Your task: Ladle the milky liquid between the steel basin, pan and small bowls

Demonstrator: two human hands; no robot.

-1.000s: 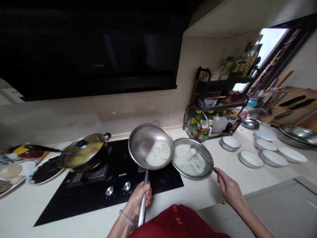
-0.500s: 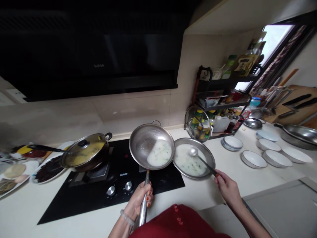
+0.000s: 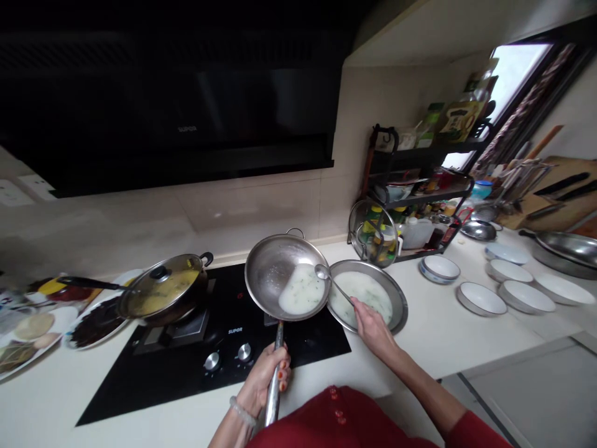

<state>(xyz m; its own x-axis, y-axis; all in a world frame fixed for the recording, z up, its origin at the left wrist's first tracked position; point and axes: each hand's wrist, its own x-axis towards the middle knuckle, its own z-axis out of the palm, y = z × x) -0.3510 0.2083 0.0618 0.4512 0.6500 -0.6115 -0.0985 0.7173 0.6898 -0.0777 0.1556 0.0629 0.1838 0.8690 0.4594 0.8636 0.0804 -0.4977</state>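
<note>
My left hand (image 3: 270, 373) is wrapped round the long metal handle of a steel wok (image 3: 263, 280), which sits tilted at the right side of the stove. White soup with green flecks (image 3: 303, 291) pools in the wok's right half. My right hand (image 3: 375, 326) grips the handle of a ladle (image 3: 321, 272), whose bowl is at the wok's right rim, over the soup. Beside the wok, on the counter, stands a wide steel basin (image 3: 398, 305) holding more of the same white soup. My right forearm passes in front of the basin's near side.
Left on the black stove (image 3: 186, 386) is a lidded pan (image 3: 163, 289); plates of food (image 3: 96, 323) lie beyond it. Right of the basin stand several white bowls (image 3: 480, 298). A spice rack (image 3: 420, 199) and a glass lid (image 3: 373, 233) are behind. The range hood (image 3: 186, 93) hangs above.
My right hand has carried the ladle leftward, out of the basin's soup and to the wok's right edge. My left hand still holds the wok handle in the same place.
</note>
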